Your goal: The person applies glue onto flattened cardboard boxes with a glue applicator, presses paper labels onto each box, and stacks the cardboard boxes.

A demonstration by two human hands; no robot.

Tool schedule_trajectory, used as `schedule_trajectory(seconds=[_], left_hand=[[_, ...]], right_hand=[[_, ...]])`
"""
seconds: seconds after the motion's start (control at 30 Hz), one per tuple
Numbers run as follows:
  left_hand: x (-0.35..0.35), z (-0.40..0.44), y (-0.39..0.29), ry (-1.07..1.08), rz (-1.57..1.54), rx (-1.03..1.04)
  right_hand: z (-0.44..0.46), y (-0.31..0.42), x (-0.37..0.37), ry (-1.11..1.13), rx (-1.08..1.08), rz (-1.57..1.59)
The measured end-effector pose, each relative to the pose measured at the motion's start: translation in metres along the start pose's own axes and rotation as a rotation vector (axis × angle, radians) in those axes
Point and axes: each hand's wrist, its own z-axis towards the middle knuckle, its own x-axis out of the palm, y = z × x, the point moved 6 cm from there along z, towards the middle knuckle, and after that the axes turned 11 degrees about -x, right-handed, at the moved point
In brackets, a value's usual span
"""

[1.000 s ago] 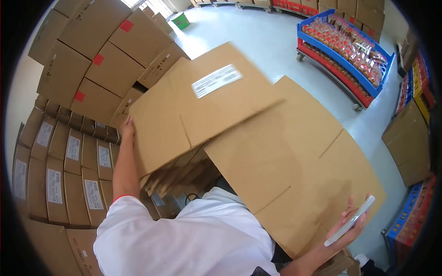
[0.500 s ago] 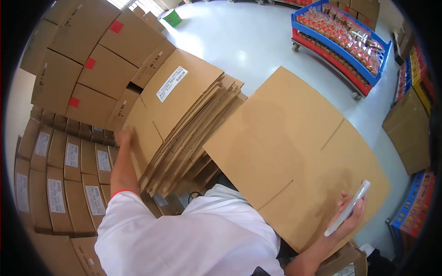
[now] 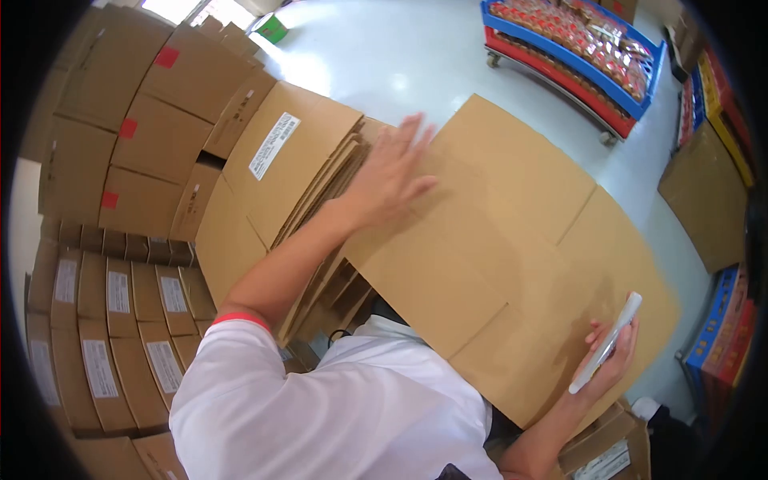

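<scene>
A plain flattened cardboard box (image 3: 512,216) lies in front of me, with slits cut in from its edges. My left hand (image 3: 390,172) is open with fingers spread, over the left edge of this cardboard; whether it touches is unclear. My right hand (image 3: 612,360) grips a slim whitish object (image 3: 606,344), seen edge-on above the cardboard's right end; its kind I cannot make out. Left of the sheet is a pile of flattened boxes (image 3: 280,184), and my left forearm crosses over it. The top one bears a white printed label (image 3: 274,146).
Stacked cartons with red squares (image 3: 152,128) rise at the left, above rows of labelled boxes (image 3: 100,368). A wheeled blue crate (image 3: 572,56) of packaged goods stands at the far right. A green bucket (image 3: 272,30) sits on the floor. An open carton (image 3: 612,456) is below my right arm.
My left hand has moved right, from the far-left side of the labelled pile to the plain cardboard's left edge. The right hand still holds the whitish object. The view has shifted slightly.
</scene>
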Motion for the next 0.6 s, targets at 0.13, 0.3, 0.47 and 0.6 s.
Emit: schedule_trajectory(seconds=[0.13, 0.3, 0.47, 0.6], left_hand=[[0.014, 0.056, -0.121, -0.067, -0.161, 0.306], [0.077, 0.141, -0.240, -0.034, -0.280, 0.440], [0.124, 0.154, -0.295, 0.356, -0.234, 0.343], [0.116, 0.153, -0.294, 0.215, -0.342, 0.404]], right_hand=[[0.005, -0.010, -0.006, 0.004, 0.013, -0.004], [0.004, -0.017, -0.017, -0.002, 0.002, 0.010], [0.005, -0.022, -0.019, 0.016, 0.008, 0.108], [0.005, -0.023, -0.027, 0.011, 0.033, 0.107]])
